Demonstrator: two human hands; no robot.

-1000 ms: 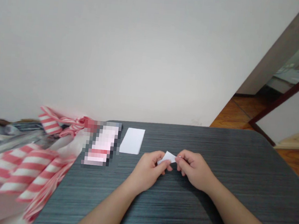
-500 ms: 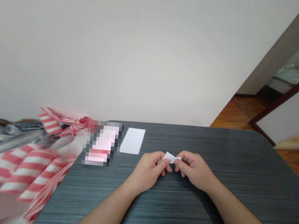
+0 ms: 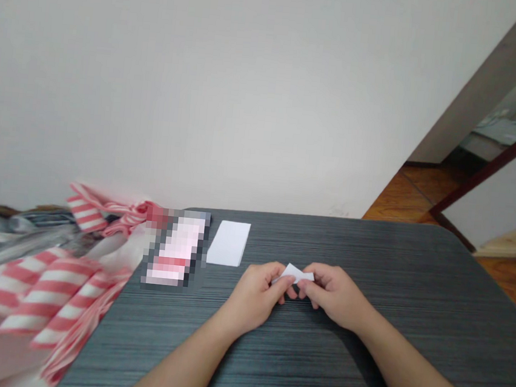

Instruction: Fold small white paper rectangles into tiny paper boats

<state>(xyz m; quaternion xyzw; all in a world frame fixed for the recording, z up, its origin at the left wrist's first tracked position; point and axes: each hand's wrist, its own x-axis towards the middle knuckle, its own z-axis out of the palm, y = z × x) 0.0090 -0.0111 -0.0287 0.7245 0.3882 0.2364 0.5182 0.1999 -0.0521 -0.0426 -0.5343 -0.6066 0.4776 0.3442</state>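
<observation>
A small folded piece of white paper (image 3: 293, 273) is pinched between my two hands, just above the dark table. My left hand (image 3: 260, 294) grips its left part between thumb and fingers. On the other side, my right hand (image 3: 333, 293) holds the right end, its thumb pressed on the paper. The fingertips of both hands nearly meet, and they cover the paper's lower edge. Beyond my left hand lies a stack of white paper sheets (image 3: 229, 243), flat on the table.
The dark wood-grain table (image 3: 393, 255) stands against a pale wall (image 3: 267, 97). A blurred-out, phone-like flat object (image 3: 178, 248) lies at its left edge. Red-and-white striped cloth (image 3: 55, 283) is heaped left of the table. Wooden flooring (image 3: 397, 195) shows at the right.
My right thumb and fingers have shifted slightly along the paper towards my left hand. The left hand has hardly moved, and both keep hold of the paper.
</observation>
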